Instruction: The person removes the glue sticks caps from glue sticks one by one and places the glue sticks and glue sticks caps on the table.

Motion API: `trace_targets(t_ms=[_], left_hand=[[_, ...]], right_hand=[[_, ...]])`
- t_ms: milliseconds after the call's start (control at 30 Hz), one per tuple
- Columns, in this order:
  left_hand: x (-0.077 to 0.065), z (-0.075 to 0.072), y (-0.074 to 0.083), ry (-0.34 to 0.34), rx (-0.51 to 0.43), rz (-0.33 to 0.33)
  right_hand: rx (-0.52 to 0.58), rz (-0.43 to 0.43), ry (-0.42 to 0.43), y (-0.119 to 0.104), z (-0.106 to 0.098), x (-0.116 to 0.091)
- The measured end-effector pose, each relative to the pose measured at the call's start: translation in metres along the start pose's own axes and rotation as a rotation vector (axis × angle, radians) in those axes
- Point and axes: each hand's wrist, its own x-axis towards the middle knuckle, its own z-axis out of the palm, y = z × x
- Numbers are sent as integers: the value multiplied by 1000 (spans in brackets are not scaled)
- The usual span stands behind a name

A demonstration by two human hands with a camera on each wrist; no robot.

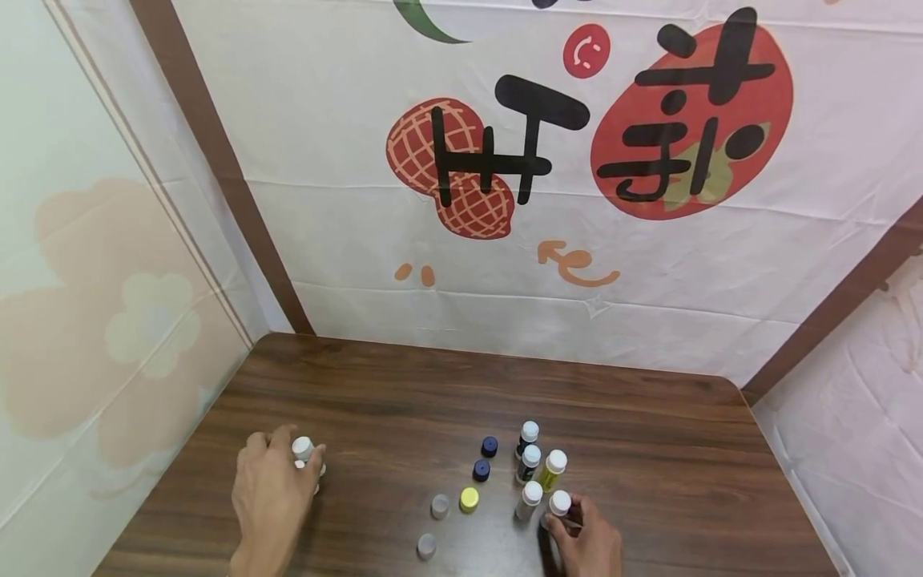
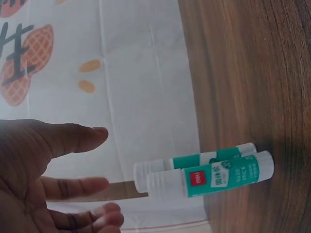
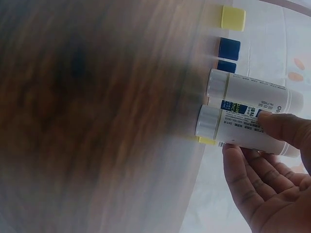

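Two green-and-white glue sticks (image 2: 226, 177) stand upright side by side at the left of the table. My left hand (image 1: 270, 485) is beside their white caps (image 1: 303, 447), its thumb and fingers spread apart with a gap to the sticks in the left wrist view. On the right, my right hand (image 1: 590, 538) pinches a white glue stick (image 3: 243, 130) between thumb and fingers. This stick is upright at the near end of a small group. Another white glue stick (image 1: 530, 498) stands right beside it, and a yellow one (image 1: 551, 471) is just behind.
Two dark-labelled sticks (image 1: 530, 458) stand farther back in the group. Left of them are two navy caps (image 1: 489, 446), a yellow cap (image 1: 469, 500) and two grey caps (image 1: 440, 506) on the wooden table (image 1: 375, 401). A printed white curtain (image 1: 346, 240) hangs behind the table.
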Motion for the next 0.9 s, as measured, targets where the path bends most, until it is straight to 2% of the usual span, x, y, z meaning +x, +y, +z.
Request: trace_targets(t_ms=[200, 500, 667, 900], left_hand=[[6, 9, -2, -78, 75, 29], [10, 15, -1, -127, 45, 45], [12, 18, -1, -119, 24, 60], [15, 22, -3, -123, 14, 34]], right_hand=[[-5, -8, 4, 0, 0, 1], [-12, 10, 5, 0, 1, 1], [-13, 32, 11, -1, 1, 2], [-8, 45, 17, -1, 2, 3]])
